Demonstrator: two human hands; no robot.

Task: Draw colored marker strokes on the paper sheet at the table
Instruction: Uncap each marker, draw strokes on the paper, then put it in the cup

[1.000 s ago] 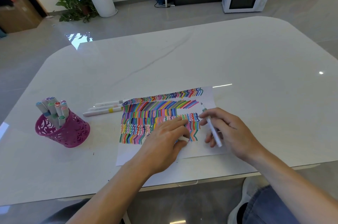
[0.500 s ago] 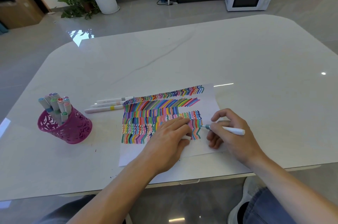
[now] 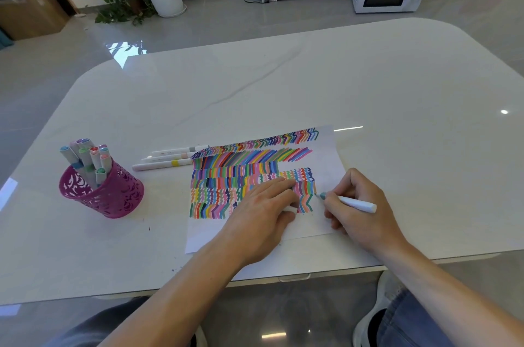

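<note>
Head view. The paper sheet [image 3: 326, 153] lay flat on the white table [image 3: 368, 77], close to the table edge nearest you, so both forearms could reach it without stretching. Rows of coloured strokes covered most of its upper part; the bottom margin and the strip along its right side were bare, which suggests the work was well advanced but not finished.

Your left hand [image 3: 263, 213] rested palm down on the sheet's lower middle, fingers spread flat and gripping nothing, apparently to pin the sheet against the drag of the tip. A small white object showed under its fingertips; what it was could not be told.

Your right hand [image 3: 360, 204] lay on the sheet's lower right corner, its fingers closed around a white marker [image 3: 355, 203] with a teal tip. You held it low and slanted, tip touching the sheet just right of the last stroke in the lower rows, the cap end pointing away to the right; that placement suits adding the next stroke in line.

Left of the sheet, three capped markers [image 3: 161, 161] lay side by side, just off its upper left corner, probably set aside after use. Farther left of the sheet stood a magenta cut-out pen holder [image 3: 113, 199] with more markers upright, within reach.
</note>
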